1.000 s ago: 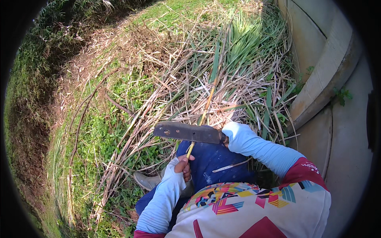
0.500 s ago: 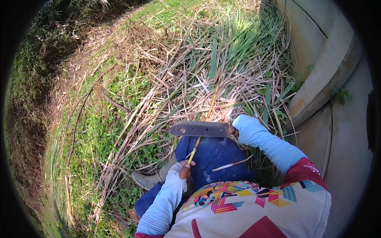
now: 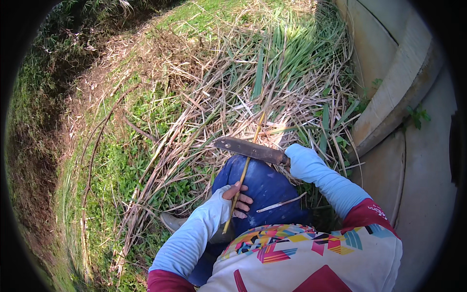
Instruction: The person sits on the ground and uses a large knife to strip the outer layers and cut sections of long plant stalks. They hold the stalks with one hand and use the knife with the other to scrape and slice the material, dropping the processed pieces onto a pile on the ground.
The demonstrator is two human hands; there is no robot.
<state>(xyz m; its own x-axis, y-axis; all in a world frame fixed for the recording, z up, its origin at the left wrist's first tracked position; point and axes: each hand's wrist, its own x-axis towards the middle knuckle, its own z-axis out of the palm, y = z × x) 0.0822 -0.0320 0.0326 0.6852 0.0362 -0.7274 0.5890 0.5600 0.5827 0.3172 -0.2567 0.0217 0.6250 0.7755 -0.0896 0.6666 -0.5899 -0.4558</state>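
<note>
My left hand is loosely curled around a thin yellowish stalk, with the thumb on one side and the fingers somewhat spread on the other. The stalk slants from the straw ahead, across my bent knee, to below this hand. In my right hand is the handle of a machete. Its wide dark blade points left and lies across the stalk, just beyond the knee. Whether the edge touches the stalk, I cannot tell. A short pale piece of stalk rests on my blue trouser leg.
Dry straw and cut stems cover the ground ahead, with long green leaves farther off. A concrete wall with a slanted rib rises close on the right. Low green plants and a bare branch lie to the left.
My left hand has moved up along the stalk and loosened, so the lower end now shows beneath it. The machete blade has tilted, its tip rising toward the far left.
</note>
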